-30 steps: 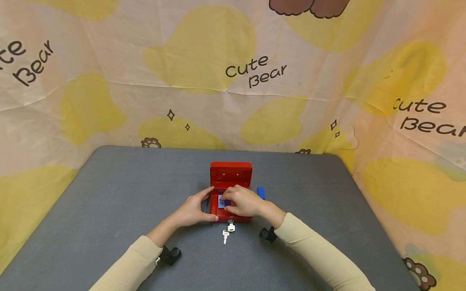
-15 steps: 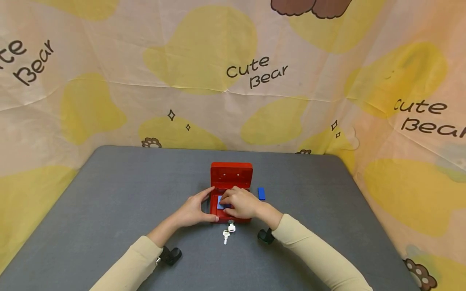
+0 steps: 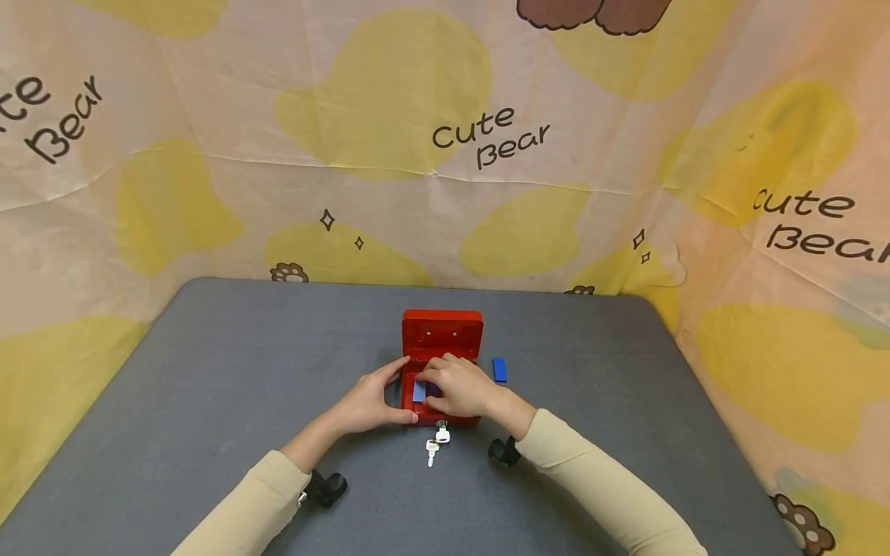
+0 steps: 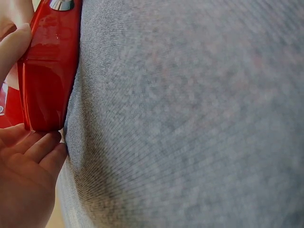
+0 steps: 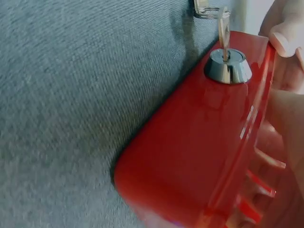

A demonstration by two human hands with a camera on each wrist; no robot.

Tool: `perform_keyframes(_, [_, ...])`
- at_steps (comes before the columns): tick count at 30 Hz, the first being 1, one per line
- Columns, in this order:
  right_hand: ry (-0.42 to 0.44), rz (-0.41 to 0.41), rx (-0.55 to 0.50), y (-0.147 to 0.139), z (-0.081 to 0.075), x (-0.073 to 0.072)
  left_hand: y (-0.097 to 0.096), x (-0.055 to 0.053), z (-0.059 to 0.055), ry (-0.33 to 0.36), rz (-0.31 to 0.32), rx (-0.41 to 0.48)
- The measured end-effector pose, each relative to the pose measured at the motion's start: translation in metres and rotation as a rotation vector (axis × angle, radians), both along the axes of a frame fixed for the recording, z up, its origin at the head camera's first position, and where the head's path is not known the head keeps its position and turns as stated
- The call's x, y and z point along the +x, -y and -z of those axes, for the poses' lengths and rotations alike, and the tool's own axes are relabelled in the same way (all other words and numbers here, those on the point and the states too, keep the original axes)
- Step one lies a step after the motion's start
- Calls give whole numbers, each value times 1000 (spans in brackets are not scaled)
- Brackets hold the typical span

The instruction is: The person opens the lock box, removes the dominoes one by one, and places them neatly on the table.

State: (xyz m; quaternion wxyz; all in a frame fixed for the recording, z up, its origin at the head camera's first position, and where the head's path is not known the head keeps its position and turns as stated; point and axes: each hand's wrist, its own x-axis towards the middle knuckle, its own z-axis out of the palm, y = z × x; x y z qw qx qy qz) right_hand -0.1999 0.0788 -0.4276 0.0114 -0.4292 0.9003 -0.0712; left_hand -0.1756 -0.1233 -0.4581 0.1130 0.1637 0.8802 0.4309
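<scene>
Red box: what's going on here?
A person's left hand holds the open red box by its side. The right hand reaches inside, over a light blue piece; whether it grips that is unclear. A key sits in the lock, and a blue block lies on the table to the right.

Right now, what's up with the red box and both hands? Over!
Left hand holding red cash box. Right hand at light-blue piece inside, grip unclear. Lid open, key in lock. Right hand partly blocks view inside.
</scene>
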Motion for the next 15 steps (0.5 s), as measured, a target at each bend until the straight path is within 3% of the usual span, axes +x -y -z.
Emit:
perform_keyframes(8, [-54,132,84,8,7,0,-1,0,1,-3,-6,-6])
perform_keyframes(15, [-90,169,108,14,10,0,-1,0,1,5,-5,1])
